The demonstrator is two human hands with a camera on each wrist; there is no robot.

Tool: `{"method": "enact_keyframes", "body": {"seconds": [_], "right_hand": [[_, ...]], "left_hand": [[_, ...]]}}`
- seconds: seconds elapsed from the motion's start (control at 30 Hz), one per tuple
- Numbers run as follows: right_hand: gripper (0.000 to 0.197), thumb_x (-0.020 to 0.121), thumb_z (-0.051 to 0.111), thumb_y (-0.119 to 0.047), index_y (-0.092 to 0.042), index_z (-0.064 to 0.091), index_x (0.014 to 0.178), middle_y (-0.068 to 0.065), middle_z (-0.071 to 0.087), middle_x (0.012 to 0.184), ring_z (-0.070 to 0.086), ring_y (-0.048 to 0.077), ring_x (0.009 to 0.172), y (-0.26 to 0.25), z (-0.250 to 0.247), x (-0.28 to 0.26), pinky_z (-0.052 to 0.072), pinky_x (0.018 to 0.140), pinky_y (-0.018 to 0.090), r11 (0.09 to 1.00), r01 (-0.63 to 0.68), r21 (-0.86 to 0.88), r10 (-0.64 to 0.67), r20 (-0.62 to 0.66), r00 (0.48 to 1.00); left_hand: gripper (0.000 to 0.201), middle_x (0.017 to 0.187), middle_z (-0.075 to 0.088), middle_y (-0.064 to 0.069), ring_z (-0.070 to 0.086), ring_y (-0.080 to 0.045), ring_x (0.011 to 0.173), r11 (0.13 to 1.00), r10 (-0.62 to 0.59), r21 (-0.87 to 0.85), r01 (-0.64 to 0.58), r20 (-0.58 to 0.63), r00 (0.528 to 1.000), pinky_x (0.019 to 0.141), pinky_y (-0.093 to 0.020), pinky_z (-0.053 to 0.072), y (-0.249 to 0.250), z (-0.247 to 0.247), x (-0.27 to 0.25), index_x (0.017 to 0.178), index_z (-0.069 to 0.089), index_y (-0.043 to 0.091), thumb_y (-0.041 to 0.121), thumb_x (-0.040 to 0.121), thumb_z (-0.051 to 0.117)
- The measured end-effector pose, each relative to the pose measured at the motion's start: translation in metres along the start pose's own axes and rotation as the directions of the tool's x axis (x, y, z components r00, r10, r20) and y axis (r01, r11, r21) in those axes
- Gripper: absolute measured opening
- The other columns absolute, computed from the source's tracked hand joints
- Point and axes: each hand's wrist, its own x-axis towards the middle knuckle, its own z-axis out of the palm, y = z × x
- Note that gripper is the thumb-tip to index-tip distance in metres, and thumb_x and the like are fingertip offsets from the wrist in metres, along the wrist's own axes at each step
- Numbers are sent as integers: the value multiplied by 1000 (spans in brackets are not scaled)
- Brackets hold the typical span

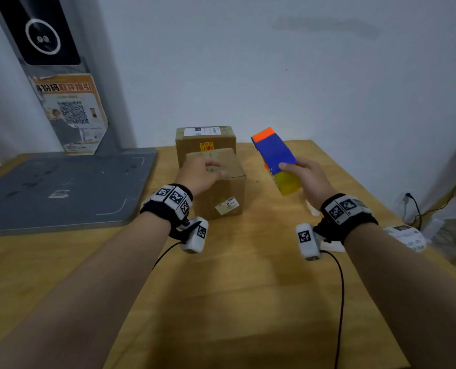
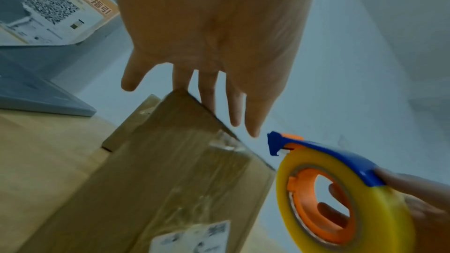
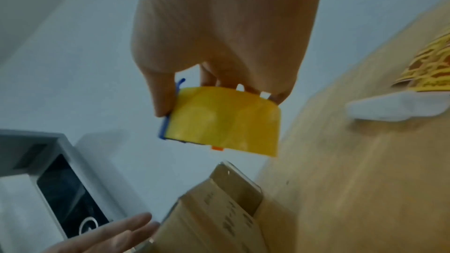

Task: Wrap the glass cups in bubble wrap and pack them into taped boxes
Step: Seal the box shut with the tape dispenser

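Resting flat on the top of the near cardboard box (image 1: 223, 182), the left hand (image 1: 199, 174) has its fingers (image 2: 209, 88) straight and slightly spread; the head view is blurred there, so full contact appears likely but is not certain. Clear tape covers the top and front of that box. A second taped box (image 1: 205, 142) stands directly behind it, touching or nearly so, with a white label on top. To the right of the near box and raised above the wooden table (image 1: 248, 288), the right hand (image 1: 308, 177) grips a tape dispenser (image 1: 276, 158): thumb on the blue guard, fingers curled through the orange core of the yellow roll. No glass cups are visible; both boxes are closed. Left of the near box lies a grey platform (image 1: 61, 187).
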Motion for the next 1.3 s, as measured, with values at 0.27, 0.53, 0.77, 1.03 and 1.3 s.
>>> {"method": "enact_keyframes", "body": {"seconds": [0.27,0.53,0.77,1.03,1.3], "right_hand": [[55,60,75,-31,5,71,101,24,65,103,58,35,95,-40,8,-12,47,78,40,974,31,225,-80,212,974],[78,61,69,-33,4,61,128,23,67,117,67,30,98,-49,16,-21,58,81,35,964,-30,266,-79,389,918],[67,59,68,-35,-5,67,119,15,72,109,70,26,92,-56,18,-22,60,79,32,967,-28,253,-84,421,903],[73,57,72,-37,-7,65,123,13,74,110,70,26,96,-52,16,-20,59,81,35,964,-59,258,-62,437,897],[74,54,78,-37,-10,65,122,9,76,107,72,23,93,-44,19,-19,61,78,33,943,-97,318,-60,450,891]], "left_hand": [[31,95,72,7,65,-11,87,774,-226,-599,203,39,973,76,-25,49,50,-45,-10,104,75,23,45,102,54],[8,83,67,5,66,-11,75,640,-239,-682,354,261,935,81,-35,57,47,-72,-39,94,65,24,29,94,71],[2,85,67,2,66,-11,75,632,-252,-693,347,239,938,74,-33,57,44,-75,-46,101,65,20,21,99,65],[27,83,71,3,68,-12,75,540,-212,-729,422,367,906,69,-34,59,38,-72,-47,93,64,23,50,95,67],[29,79,67,4,60,-10,70,343,-210,-806,482,435,876,61,-27,51,30,-60,-46,88,67,17,45,93,72]]}}
